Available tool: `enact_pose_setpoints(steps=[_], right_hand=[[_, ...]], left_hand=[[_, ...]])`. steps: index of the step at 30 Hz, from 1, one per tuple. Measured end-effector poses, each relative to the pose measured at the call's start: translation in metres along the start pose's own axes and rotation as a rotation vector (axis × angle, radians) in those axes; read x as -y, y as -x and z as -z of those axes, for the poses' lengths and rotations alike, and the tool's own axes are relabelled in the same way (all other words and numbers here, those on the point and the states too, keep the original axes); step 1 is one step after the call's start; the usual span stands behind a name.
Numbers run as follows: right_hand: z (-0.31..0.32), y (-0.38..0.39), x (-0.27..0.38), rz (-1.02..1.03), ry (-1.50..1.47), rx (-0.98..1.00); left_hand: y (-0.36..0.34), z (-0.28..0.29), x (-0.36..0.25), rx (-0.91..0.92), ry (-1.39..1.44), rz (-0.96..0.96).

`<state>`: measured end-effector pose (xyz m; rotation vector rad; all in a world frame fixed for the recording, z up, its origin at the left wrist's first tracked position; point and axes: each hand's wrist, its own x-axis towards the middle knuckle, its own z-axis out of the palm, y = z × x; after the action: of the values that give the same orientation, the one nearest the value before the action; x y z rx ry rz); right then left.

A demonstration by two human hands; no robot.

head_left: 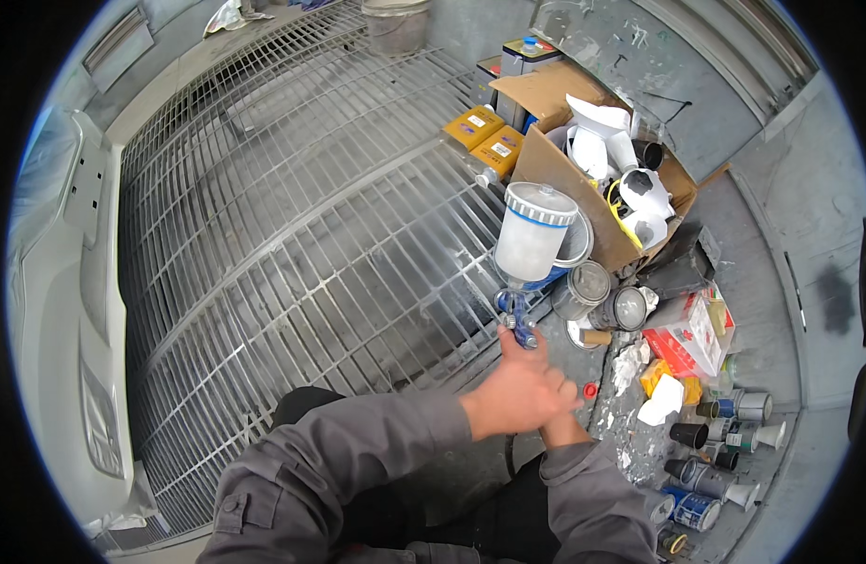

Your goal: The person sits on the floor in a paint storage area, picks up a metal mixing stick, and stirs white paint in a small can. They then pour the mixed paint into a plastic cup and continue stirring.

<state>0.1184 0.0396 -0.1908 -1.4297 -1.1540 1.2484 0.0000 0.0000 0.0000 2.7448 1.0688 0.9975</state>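
A spray gun (514, 315) with a translucent, capped cup (531, 242) on top stands upright above my two hands, near the grate's right edge. My left hand (519, 397) is closed, its fingers curled over my right hand; what is inside them is hidden. My right hand (561, 423) is mostly hidden behind it and appears to be closed on the gun's lower part, with a finger showing just below the blue gun body. Metal tins (580, 291) sit just to the right of the gun.
A metal grate floor (264, 235) spans the left. A light car body panel (76, 310) is at far left. A cardboard box (569, 202) of used cups, yellow cans (494, 150), a red-white box (682, 329), scattered containers (715, 489) and a wall (818, 282) line the right. A bucket (395, 28) sits behind.
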Motion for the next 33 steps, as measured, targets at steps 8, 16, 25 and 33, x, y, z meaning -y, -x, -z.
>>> enact_pose_setpoints(steps=[8,16,25,33], right_hand=[[0.011,0.011,0.061,-0.212,0.046,0.004],[0.015,0.023,0.075,0.051,0.241,0.113],[0.025,0.009,0.078,0.081,0.323,0.084],[0.042,0.007,0.084,0.202,0.246,0.038]], left_hand=[[-0.001,0.003,0.005,-0.130,0.199,0.001],[0.024,0.070,0.025,-0.159,0.146,0.247],[0.070,0.085,-0.061,0.191,0.326,0.306],[0.029,0.092,-0.093,0.272,0.277,0.179]])
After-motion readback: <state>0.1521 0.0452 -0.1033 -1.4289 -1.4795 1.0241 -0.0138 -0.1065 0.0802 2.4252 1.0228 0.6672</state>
